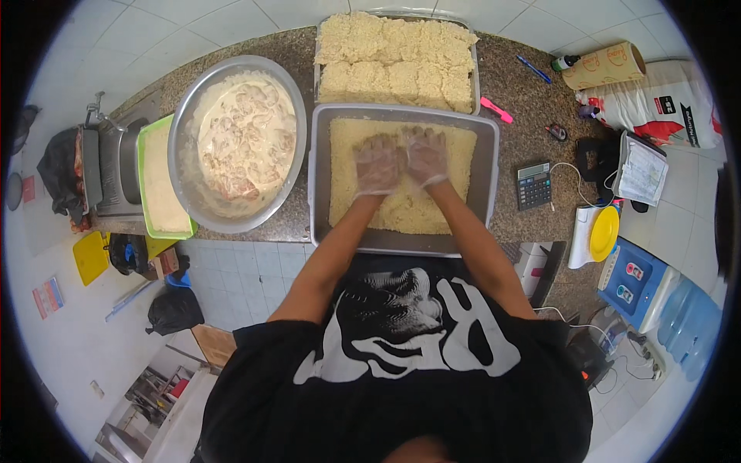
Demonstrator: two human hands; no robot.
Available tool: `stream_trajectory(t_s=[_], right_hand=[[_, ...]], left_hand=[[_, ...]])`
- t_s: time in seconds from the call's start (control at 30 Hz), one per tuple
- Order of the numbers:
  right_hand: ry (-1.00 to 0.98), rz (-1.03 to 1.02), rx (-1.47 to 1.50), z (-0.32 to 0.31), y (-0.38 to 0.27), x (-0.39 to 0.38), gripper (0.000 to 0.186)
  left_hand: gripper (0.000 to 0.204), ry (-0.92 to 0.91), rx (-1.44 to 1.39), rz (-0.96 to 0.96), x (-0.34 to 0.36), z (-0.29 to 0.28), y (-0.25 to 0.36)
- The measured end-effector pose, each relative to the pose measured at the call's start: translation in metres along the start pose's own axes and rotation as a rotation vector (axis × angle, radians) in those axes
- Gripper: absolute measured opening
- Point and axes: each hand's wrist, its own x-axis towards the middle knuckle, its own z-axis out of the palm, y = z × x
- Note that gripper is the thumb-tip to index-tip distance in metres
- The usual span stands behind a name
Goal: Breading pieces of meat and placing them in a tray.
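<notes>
In front of me a deep grey plastic tub [482, 202] holds a bed of pale yellow breadcrumbs [401, 212]. Both hands wear clear plastic gloves and lie side by side on the crumbs, palms down. My left hand [377, 166] has its fingers stretched out, their tips partly sunk in crumbs. My right hand [425, 156] presses flat beside it, fingers spread, the thumbs close together. Whether anything lies under the palms is hidden. To the left, a large steel bowl [182, 181] contains meat pieces in creamy batter [248, 131].
Behind the tub, a tray [475, 85] carries rows of breaded pieces [397, 58]. Left of the bowl stands a green tray [181, 231] of pale powder, near a sink [116, 174]. On the right lie a pink marker [496, 109], a blue pen [533, 69] and a calculator [534, 186].
</notes>
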Motion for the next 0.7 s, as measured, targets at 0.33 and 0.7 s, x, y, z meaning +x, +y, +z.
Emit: stream_trajectory(t_s=[0.33,0.7], right_hand=[[-0.120,-0.096,-0.229,0.013,-0.011,-0.026,0.068],[0.026,-0.178,-0.055,0.011,0.024,-0.016,0.053]], left_hand=[[0.062,-0.258,-0.075,-0.175,-0.029,-0.011,0.014],[0.064,-0.689,-0.512,0.090,0.010,-0.042,-0.031]])
